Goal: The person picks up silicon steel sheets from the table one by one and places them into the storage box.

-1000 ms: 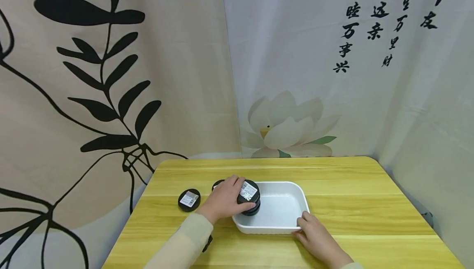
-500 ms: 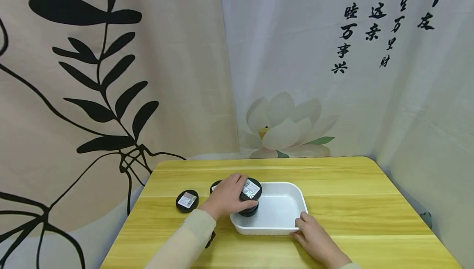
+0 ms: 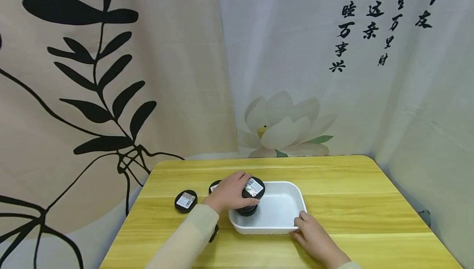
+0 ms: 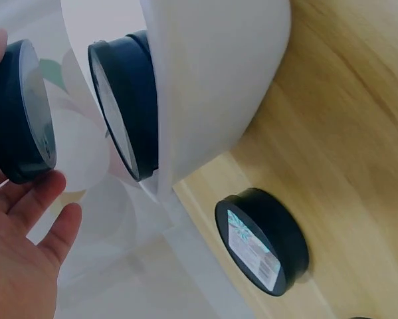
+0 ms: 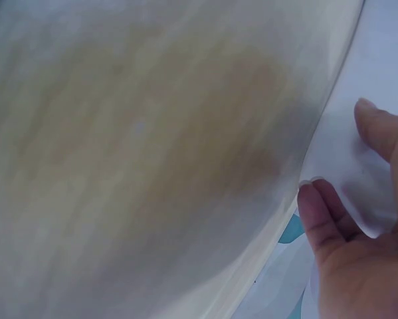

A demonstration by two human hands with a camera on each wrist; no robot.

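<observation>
2 matching sleeves (image 3: 183, 240) are worn, both of plain cream cloth.

Black characters (image 3: 370, 30) on the wall cloth (image 3: 285, 55) read 和睦万事兴, 胜远亲, 生万里财 and 友; labels (image 4: 254, 250) on black discs (image 4: 276, 227) are unreadable

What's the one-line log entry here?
left grip: holds labelled round black container over white tray | right grip: holds tray | table: two more labelled black containers

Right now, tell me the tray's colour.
The tray is white; the head view shows it best.
</observation>
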